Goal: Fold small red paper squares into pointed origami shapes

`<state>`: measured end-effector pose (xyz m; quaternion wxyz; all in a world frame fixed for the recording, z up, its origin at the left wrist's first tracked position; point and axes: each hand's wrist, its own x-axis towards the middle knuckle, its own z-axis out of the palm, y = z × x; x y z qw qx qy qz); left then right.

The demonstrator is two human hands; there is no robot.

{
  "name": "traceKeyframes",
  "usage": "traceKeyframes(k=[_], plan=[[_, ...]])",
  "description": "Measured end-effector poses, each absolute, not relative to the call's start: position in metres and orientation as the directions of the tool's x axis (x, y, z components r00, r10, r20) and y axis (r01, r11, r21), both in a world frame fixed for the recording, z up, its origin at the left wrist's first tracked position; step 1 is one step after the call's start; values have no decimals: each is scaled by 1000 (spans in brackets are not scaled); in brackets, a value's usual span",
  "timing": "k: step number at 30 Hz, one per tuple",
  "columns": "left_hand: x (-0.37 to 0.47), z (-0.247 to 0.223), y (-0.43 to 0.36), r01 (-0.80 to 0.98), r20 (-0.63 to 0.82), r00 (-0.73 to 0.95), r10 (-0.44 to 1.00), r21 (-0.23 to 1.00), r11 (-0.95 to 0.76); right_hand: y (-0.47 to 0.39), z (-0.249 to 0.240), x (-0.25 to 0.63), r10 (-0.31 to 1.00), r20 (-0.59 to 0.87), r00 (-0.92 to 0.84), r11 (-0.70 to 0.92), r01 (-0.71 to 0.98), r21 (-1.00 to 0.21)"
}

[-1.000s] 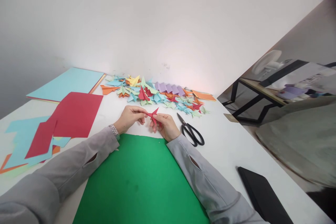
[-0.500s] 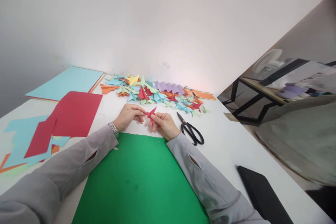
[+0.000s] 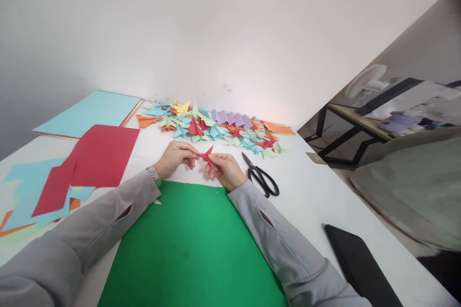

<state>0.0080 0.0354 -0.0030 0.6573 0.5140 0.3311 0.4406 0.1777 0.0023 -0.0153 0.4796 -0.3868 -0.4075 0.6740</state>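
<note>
A small red folded paper piece (image 3: 208, 155) with pointed tips is held up between both hands, above the table just beyond the green sheet (image 3: 194, 244). My left hand (image 3: 177, 159) pinches its left tip between thumb and fingers; a metal watch band circles that wrist. On the other side, my right hand (image 3: 226, 170) grips the paper's body, and its fingers cover part of it. Behind the hands lies a pile of small folded paper pieces (image 3: 216, 131) in several colours, some shaped like planes.
Black-handled scissors (image 3: 262, 175) lie right of my right hand. Red sheets (image 3: 108, 156) and blue scraps (image 3: 32, 180) cover the left side, with a stack of blue sheets (image 3: 90, 112) behind. A black flat object (image 3: 360, 264) rests near the right edge. A white wall (image 3: 223, 33) stands behind.
Very little differs. Both hands keep hold of the red folded paper, with the right fingers shifted slightly on it. The whole view has moved a little.
</note>
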Motion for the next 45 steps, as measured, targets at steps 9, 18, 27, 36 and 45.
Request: traceKeyframes(k=[9, 18, 27, 36, 45], plan=[[8, -5, 35, -191, 58, 385, 921, 981, 18, 2, -18, 177, 958, -86, -273, -171, -304, -937], [5, -6, 35, -188, 107, 349, 931, 981, -42, 2, -17, 177, 975, -73, -211, -145, -348, -926], [7, -6, 35, -155, 148, 318, 936, 982, -103, 4, -19, 177, 973, -86, -213, -158, -348, -924], [11, -5, 34, -182, 139, 274, 952, 979, -90, 4, -19, 178, 973, -93, -213, -165, -349, -922], [11, -2, 32, -140, 203, 272, 941, 975, -171, 3, -17, 177, 973, -93, -210, -165, -359, -918]])
